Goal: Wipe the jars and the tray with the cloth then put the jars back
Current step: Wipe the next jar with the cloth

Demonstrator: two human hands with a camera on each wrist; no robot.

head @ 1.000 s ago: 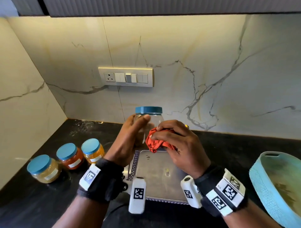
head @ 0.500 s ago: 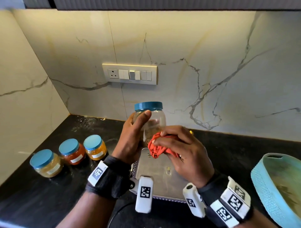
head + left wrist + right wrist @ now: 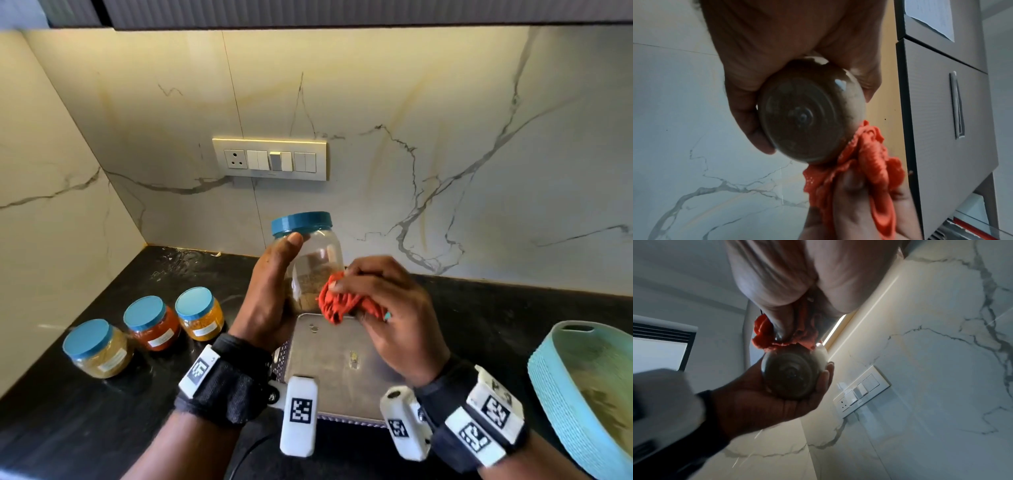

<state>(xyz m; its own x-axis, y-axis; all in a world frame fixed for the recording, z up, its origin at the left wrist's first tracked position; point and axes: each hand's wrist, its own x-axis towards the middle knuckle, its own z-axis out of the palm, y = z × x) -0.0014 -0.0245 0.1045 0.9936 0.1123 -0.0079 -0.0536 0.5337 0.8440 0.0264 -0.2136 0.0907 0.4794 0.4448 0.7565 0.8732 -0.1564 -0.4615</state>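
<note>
Left hand (image 3: 270,301) wraps the blue-lidded clear jar (image 3: 317,260), held above the steel tray (image 3: 329,363); right hand (image 3: 394,315) bunches an orange cloth (image 3: 337,303) at its 4 o'clock side. Smooth, light, probably slippery: grip mid-body.

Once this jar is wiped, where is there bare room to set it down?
The metal tray under the hands is bare. Dark counter lies free between tray and teal basket, and behind the three small jars. It is crowded where those jars stand left of the tray.
</note>
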